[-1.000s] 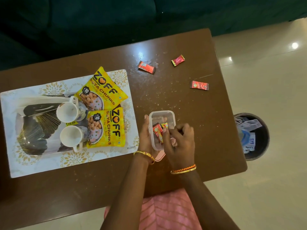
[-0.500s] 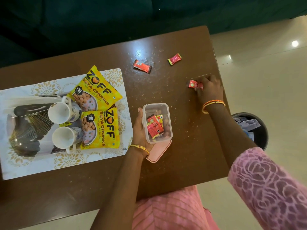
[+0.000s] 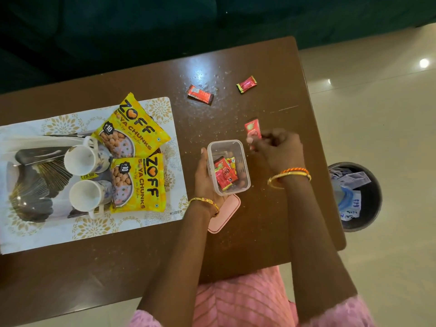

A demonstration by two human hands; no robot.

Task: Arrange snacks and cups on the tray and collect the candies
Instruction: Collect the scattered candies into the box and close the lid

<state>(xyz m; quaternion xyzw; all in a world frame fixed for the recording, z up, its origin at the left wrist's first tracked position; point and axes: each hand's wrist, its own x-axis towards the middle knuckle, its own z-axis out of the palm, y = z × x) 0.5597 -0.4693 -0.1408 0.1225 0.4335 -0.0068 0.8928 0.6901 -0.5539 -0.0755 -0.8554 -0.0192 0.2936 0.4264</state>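
Note:
A clear plastic box (image 3: 243,149) with red candies inside stands near the table's front edge. My left hand (image 3: 204,178) holds its left side. My right hand (image 3: 279,151) pinches a red candy (image 3: 253,131) just right of and above the box. Two more red candies lie farther back: one (image 3: 200,94) in the middle and one (image 3: 246,84) to its right. On the white patterned tray (image 3: 47,234) at the left lie two yellow soya chunk packets (image 3: 133,128) (image 3: 139,185) and two white cups (image 3: 82,159) (image 3: 87,197).
A pink lid (image 3: 224,213) lies under the box's near edge. The brown table (image 3: 271,220) is sprinkled with crumbs. A dark bin (image 3: 354,197) with papers stands on the floor at the right. A dark sofa (image 3: 141,31) runs behind the table.
My right hand reached out to the candy at the right edge, picked it up and brought it back beside the box. My left hand stayed on the box.

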